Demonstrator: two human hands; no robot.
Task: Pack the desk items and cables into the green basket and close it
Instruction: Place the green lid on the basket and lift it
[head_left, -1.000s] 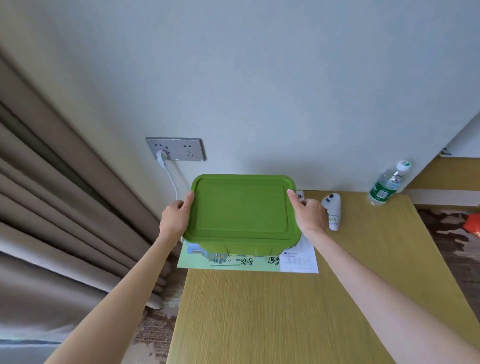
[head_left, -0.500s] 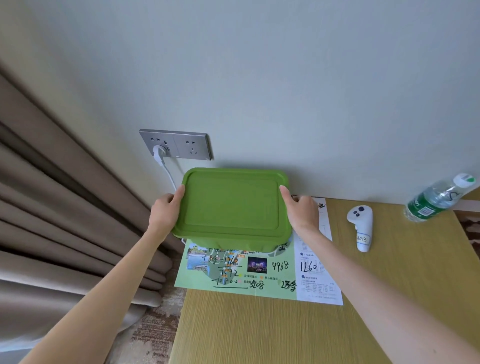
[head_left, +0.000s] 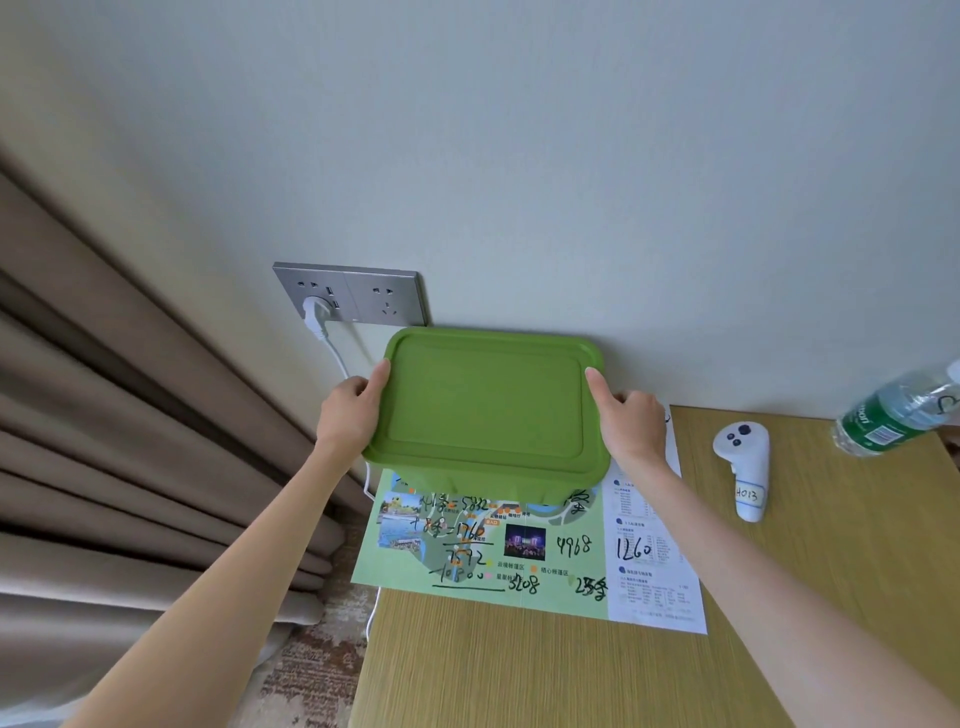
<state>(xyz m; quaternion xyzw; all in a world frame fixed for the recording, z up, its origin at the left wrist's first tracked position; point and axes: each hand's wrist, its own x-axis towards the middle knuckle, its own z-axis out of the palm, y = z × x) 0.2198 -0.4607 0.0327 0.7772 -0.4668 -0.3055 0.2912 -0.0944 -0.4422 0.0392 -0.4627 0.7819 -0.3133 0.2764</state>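
Note:
The green basket (head_left: 488, 405) has its flat green lid on and sits at the back of the wooden desk (head_left: 571, 670), close to the wall. My left hand (head_left: 350, 415) grips its left side, thumb on the lid's rim. At the opposite side, my right hand (head_left: 631, 426) holds it the same way. The basket's contents are hidden by the lid. A white cable (head_left: 335, 353) runs from a plug in the wall socket (head_left: 353, 293) down behind the basket's left side.
A printed green map sheet (head_left: 519, 551) with handwritten numbers lies under the basket. A white handheld controller (head_left: 743, 467) lies to the right, and a water bottle (head_left: 893, 415) lies at the far right. Beige curtains (head_left: 104, 441) hang left of the desk.
The view has shifted left and closer. Both hands have kept hold of the basket, which has moved back toward the wall and lower, uncovering more of the map sheet.

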